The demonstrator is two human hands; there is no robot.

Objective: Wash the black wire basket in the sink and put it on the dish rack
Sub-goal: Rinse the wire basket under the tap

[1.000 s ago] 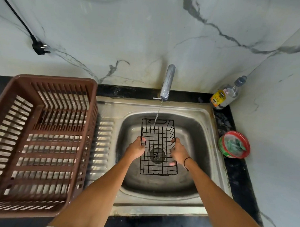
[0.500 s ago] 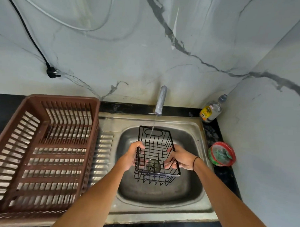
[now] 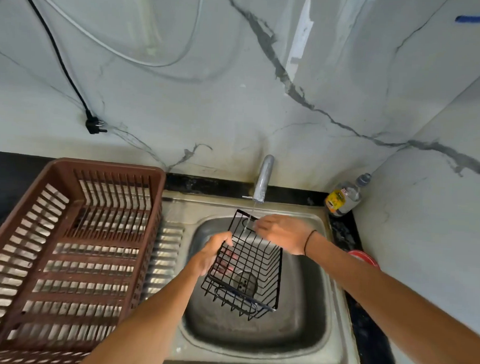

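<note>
Brown dish rack (image 3: 67, 257) sits well left of both hands, beside the steel sink (image 3: 255, 335) that lies beneath them. Black wire basket (image 3: 249, 277) hangs tilted over the sink bowl under the tap (image 3: 263, 180), whose thin stream lands near the far rim. Left hand (image 3: 212, 254) grips its left wall, fingers curled through the wires, while the right hand (image 3: 283, 232) holds the far rim at the water.

- Black coated-wire rectangular basket (image 3: 248, 266): smooth.
- Stainless-steel sink basin (image 3: 305, 314): dull, stained.
- Brown slotted plastic dish rack (image 3: 67, 257): matt.
- Grey-veined marble-look wall (image 3: 236, 100): glossy.
- Metal tap spout (image 3: 263, 180): brushed.
</note>
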